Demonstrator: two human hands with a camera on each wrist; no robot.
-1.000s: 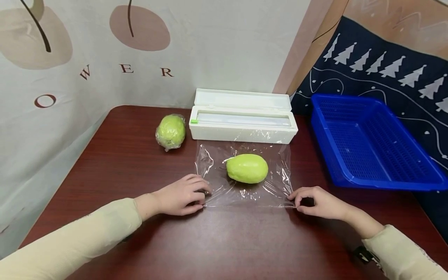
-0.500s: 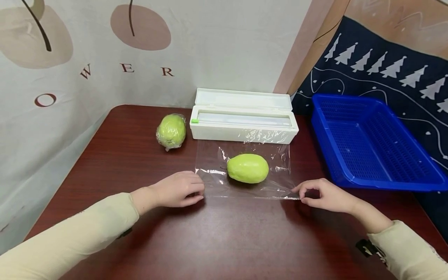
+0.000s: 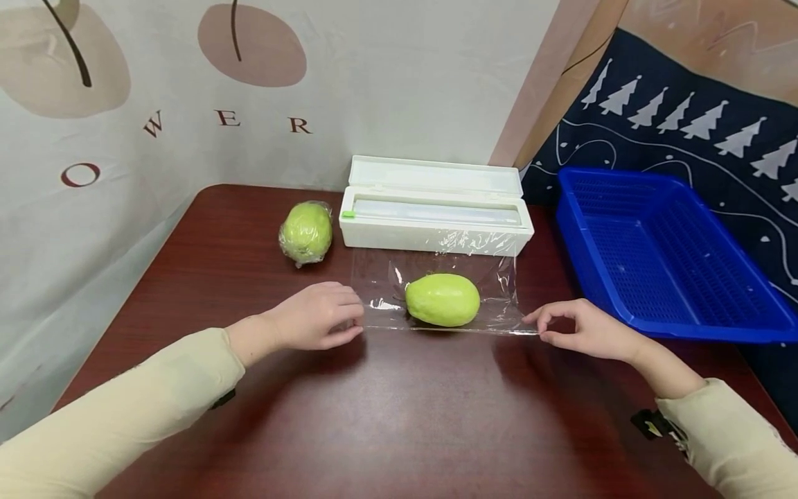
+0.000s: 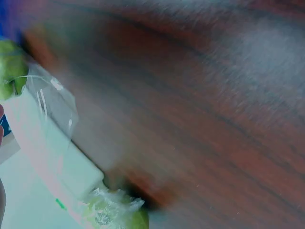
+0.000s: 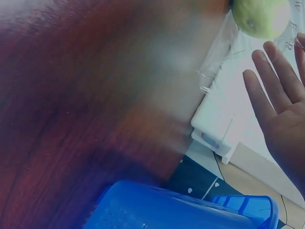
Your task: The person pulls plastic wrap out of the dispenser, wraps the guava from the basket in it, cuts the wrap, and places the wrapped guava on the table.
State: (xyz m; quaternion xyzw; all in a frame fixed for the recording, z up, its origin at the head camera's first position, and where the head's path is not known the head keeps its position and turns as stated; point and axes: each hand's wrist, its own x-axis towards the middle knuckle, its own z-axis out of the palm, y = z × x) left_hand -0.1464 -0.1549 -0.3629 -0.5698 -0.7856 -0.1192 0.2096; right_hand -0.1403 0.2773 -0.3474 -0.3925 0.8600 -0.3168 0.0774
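Observation:
A green fruit (image 3: pixel 442 300), pale and oval like a guava, lies on a sheet of clear cling film (image 3: pixel 374 277) that runs out of a white film box (image 3: pixel 436 237). My left hand (image 3: pixel 314 317) grips the film's near left corner, fingertips partly hidden. The near right corner is pinched between thumb and forefinger of my right hand (image 3: pixel 582 329); its other fingers stand extended in the right wrist view. The film's near edge is raised, stretched between both hands in front of the fruit (image 5: pixel 261 18).
Left of the box sits another green fruit (image 3: pixel 306 233) wrapped in film. A blue plastic basket (image 3: pixel 614 326) stands at the right. The box's lid (image 3: pixel 436 174) is raised against the curtained wall, and a green slider (image 3: pixel 348 214) sits at its left end.
Both hands have moved away from the body and up, carrying the film's near edge toward the fruit. The right hand also shifted slightly right. Fruit, box and basket stay in place.

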